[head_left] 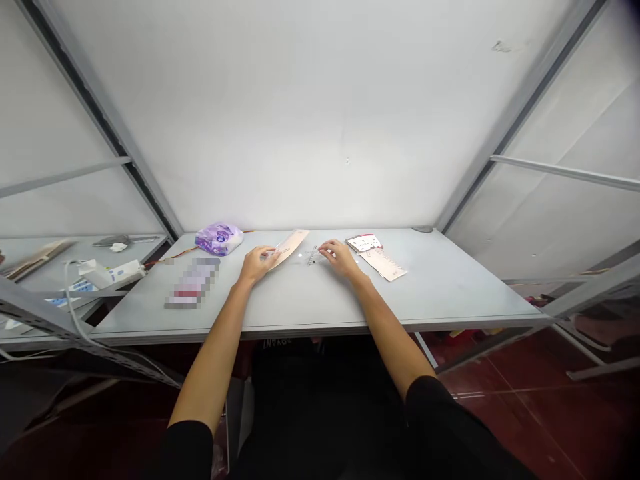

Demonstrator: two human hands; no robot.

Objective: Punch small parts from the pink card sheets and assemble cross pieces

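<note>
My left hand (257,262) is closed on a long beige printed card (290,248), which slants up and away from the table. Between my hands is a small clear plastic piece (313,256) with dark marks, too small to name. The fingertips of my right hand (340,257) are pinched at its right edge. To the right of that hand lies another beige card (384,264) with a row of printed marks. A white and red card (364,243) partly overlaps its far end.
A purple and white soft pack (219,239) sits at the table's back left, with a blurred flat item (194,283) in front. A dark small object (423,229) lies at the back right. White power strips (113,273) are on the neighbouring table. Metal posts frame both sides.
</note>
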